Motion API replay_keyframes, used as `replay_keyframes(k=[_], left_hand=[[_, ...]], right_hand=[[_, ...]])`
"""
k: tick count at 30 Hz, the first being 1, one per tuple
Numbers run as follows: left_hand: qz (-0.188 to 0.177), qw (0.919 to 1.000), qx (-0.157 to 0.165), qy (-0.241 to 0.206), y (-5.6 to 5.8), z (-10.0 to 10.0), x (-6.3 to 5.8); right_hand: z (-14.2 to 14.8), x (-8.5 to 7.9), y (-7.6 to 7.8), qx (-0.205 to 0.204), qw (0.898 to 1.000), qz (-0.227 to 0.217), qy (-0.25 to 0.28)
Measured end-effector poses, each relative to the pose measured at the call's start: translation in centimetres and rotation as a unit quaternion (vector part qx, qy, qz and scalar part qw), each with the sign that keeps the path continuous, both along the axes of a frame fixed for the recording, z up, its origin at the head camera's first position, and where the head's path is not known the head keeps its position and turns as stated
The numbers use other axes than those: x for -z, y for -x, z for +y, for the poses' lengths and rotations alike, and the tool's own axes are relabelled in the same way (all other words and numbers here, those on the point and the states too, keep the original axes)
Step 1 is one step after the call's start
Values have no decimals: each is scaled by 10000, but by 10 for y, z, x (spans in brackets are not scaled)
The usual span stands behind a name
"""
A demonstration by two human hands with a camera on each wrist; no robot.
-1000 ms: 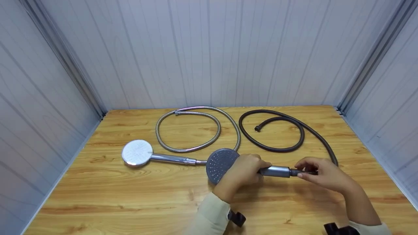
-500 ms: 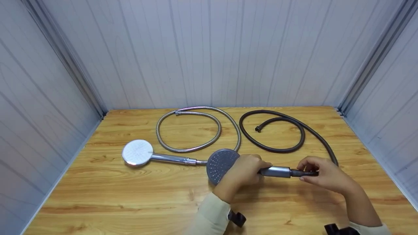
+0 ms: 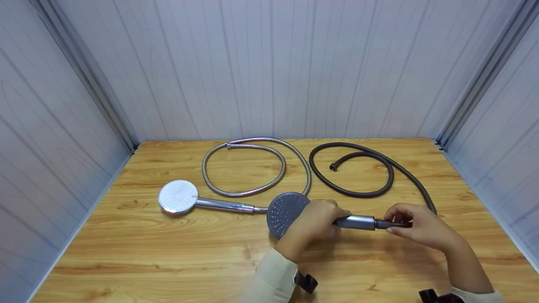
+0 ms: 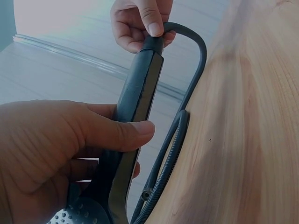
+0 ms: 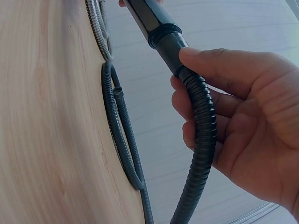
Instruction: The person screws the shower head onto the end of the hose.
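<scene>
Left hand (image 3: 318,219) grips dark showerhead (image 3: 286,213) — partly hiding 1 chrome hose (image 3: 240,194) — and right hand (image 3: 425,227) pinches black hose (image 5: 205,126).

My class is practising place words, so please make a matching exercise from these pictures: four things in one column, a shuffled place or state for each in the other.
Column one
1. silver shower head
2. dark shower head
3. silver hose
4. dark hose

Column two
A. pinched near one end in the right grip
B. looped on the wooden table, held by neither hand
C. handle held in the left grip
D. unheld, leftmost of the four

Right pairs: 1-D, 2-C, 3-B, 4-A
</scene>
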State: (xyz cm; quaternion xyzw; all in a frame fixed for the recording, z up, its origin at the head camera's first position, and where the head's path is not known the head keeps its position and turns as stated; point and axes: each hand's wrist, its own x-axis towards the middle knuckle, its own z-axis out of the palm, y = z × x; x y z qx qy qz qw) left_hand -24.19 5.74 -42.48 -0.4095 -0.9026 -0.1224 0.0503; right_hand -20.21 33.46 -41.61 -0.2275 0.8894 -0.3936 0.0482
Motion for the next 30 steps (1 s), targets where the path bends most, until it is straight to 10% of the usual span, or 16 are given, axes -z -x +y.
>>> replay_keyframes(k=[30], left_hand=[[-163, 9999, -3, 29, 0, 0, -2]], right_hand=[[2, -1, 0, -124, 9999, 9, 28]])
